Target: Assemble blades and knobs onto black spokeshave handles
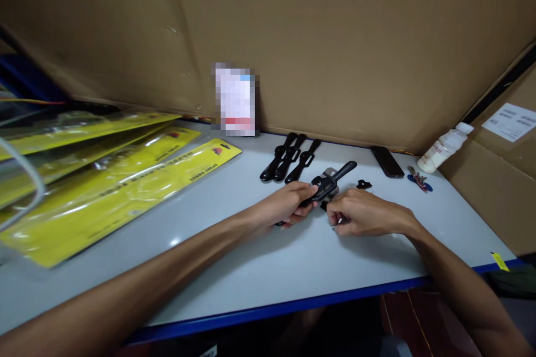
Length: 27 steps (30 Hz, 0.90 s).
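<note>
Your left hand (293, 202) is clamped around the near part of a black, long-handled tool with a wider middle (325, 188), which you hold up over the white tabletop with a blue front edge (251, 268); its free handle slants up and away to the right, and a flat grey piece (330, 172) shows behind its middle. Your right hand (363, 213) is just beside that tool's middle, apart from your left, its fingers curled inward toward the thumb; you cannot tell from here whether it grips anything, since the fingers hide what lies between them. Right beyond your right knuckles a small, irregular black piece (364, 184) lies on the tabletop. Farther back, near your left hand, three similar black tools (292, 156) lie slanted side by side, the rightmost slightly apart from the other two. To your right, well beyond your hand, lie a dark, flat phone (387, 162) and a bunch of keys with a blue tag (420, 180), with a white-capped, pale plastic bottle (446, 148) leaning near the brown cardboard wall (335, 50). On your left, yellow cards with clear plastic covers (138, 192) overlap in a spread, and a pixelated, mostly white upright panel (235, 100) stands at the back.
</note>
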Available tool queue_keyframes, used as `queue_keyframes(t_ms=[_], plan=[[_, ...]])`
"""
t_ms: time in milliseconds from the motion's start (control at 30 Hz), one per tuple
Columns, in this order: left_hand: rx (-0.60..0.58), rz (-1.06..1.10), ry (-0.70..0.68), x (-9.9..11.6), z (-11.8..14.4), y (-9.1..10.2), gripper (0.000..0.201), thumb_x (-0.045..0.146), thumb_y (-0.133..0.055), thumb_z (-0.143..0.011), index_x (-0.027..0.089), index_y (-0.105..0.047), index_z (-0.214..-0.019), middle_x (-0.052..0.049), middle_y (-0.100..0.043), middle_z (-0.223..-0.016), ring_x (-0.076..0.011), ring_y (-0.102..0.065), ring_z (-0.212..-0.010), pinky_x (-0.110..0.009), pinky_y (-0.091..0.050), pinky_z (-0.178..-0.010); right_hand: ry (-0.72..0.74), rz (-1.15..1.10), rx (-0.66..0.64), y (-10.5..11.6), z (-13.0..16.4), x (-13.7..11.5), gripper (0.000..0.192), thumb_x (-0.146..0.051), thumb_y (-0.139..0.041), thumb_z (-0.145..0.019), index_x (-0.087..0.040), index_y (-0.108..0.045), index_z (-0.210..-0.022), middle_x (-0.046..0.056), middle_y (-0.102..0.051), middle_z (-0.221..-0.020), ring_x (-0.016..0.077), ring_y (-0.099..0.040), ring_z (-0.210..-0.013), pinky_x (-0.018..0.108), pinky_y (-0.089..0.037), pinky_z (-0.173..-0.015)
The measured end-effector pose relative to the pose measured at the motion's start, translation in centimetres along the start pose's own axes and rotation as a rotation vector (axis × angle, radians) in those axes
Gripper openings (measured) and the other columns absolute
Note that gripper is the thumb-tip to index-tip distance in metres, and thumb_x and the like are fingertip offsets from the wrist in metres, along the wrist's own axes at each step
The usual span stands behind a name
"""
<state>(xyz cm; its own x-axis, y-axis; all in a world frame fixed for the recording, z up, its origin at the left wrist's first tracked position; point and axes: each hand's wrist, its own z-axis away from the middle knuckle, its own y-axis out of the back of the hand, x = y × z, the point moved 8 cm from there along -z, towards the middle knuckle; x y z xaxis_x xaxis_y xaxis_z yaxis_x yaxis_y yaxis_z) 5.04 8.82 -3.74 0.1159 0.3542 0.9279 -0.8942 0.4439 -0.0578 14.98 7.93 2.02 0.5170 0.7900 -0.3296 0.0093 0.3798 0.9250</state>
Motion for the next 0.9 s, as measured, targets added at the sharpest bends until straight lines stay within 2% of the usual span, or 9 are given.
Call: queue_keyframes(t_ms=[133,233,333,433,567,733,800,900], plan=[[-0.007,-0.005,-0.013,-0.1,-0.1,0.1,0.032,0.042,-0.041,-0.098,0.021,-0.046,-0.075,0.009,-0.031,-0.050,-0.0066,-0.019,-0.039,-0.020,-0.016,-0.036,0.005,-0.148,-0.032,0.2,0.2,-0.2,0.014,-0.003,-0.063,-0.073,-0.016,-0.065,-0.076,-0.004,-0.059,-0.065,0.0085,-0.049,-0.061,0.023,-0.036,-0.060],[-0.006,-0.016,-0.009,-0.2,-0.1,0.1,0.033,0.044,-0.042,-0.098,0.021,-0.046,-0.074,0.009,-0.031,-0.050,-0.0067,-0.019,-0.040,-0.020,-0.016,-0.036,0.000,-0.372,0.010,1.2,0.4,0.0,0.009,-0.008,-0.067,-0.076,-0.016,-0.066,-0.078,-0.005,-0.058,-0.065,0.0077,-0.051,-0.060,0.021,-0.039,-0.059],[-0.021,-0.037,0.004,-0.1,0.0,-0.1,0.035,0.046,-0.041,-0.098,0.021,-0.045,-0.074,0.009,-0.029,-0.050,-0.0070,-0.019,-0.040,-0.021,-0.015,-0.037,-0.064,-0.622,0.168,2.5,0.5,1.3,0.008,-0.022,-0.072,-0.079,-0.017,-0.066,-0.080,-0.003,-0.060,-0.069,0.0088,-0.052,-0.060,0.021,-0.041,-0.054],[-0.029,-0.074,0.029,-0.1,0.3,-0.3,0.035,0.047,-0.039,-0.098,0.021,-0.045,-0.076,0.010,-0.029,-0.050,-0.0073,-0.019,-0.041,-0.021,-0.015,-0.037,-0.111,-0.716,0.380,3.5,0.4,2.7,0.013,-0.027,-0.073,-0.077,-0.017,-0.066,-0.081,-0.003,-0.059,-0.069,0.0091,-0.052,-0.060,0.022,-0.043,-0.054],[-0.039,-0.121,0.049,0.0,0.5,-0.6,0.034,0.046,-0.037,-0.099,0.021,-0.044,-0.077,0.010,-0.031,-0.050,-0.0076,-0.020,-0.041,-0.021,-0.015,-0.038,-0.140,-0.630,0.564,4.0,0.3,3.7,0.009,-0.023,-0.070,-0.078,-0.016,-0.068,-0.082,-0.001,-0.062,-0.070,0.0101,-0.055,-0.063,0.024,-0.044,-0.060],[-0.043,-0.146,0.039,0.1,0.5,-0.7,0.033,0.044,-0.037,-0.099,0.021,-0.045,-0.078,0.010,-0.031,-0.051,-0.0079,-0.022,-0.039,-0.022,-0.016,-0.037,-0.089,-0.273,0.603,4.4,0.3,2.8,0.013,-0.017,-0.061,-0.087,-0.017,-0.071,-0.095,0.004,-0.069,-0.088,0.0133,-0.059,-0.075,0.028,-0.046,-0.069],[-0.047,-0.148,0.043,0.0,0.4,-0.7,0.032,0.045,-0.038,-0.099,0.022,-0.045,-0.078,0.010,-0.032,-0.051,-0.0079,-0.021,-0.039,-0.022,-0.015,-0.038,-0.077,-0.203,0.610,4.4,0.4,2.5,0.017,-0.015,-0.062,-0.087,-0.017,-0.069,-0.102,0.002,-0.067,-0.083,0.0130,-0.059,-0.073,0.028,-0.045,-0.069],[-0.058,-0.162,0.058,0.0,0.5,-0.8,0.031,0.044,-0.039,-0.099,0.022,-0.044,-0.078,0.010,-0.033,-0.051,-0.0082,-0.022,-0.039,-0.023,-0.015,-0.038,-0.080,-0.204,0.619,4.2,0.5,2.4,0.016,-0.013,-0.065,-0.085,-0.016,-0.067,-0.100,0.000,-0.066,-0.077,0.0125,-0.060,-0.068,0.026,-0.046,-0.067]])
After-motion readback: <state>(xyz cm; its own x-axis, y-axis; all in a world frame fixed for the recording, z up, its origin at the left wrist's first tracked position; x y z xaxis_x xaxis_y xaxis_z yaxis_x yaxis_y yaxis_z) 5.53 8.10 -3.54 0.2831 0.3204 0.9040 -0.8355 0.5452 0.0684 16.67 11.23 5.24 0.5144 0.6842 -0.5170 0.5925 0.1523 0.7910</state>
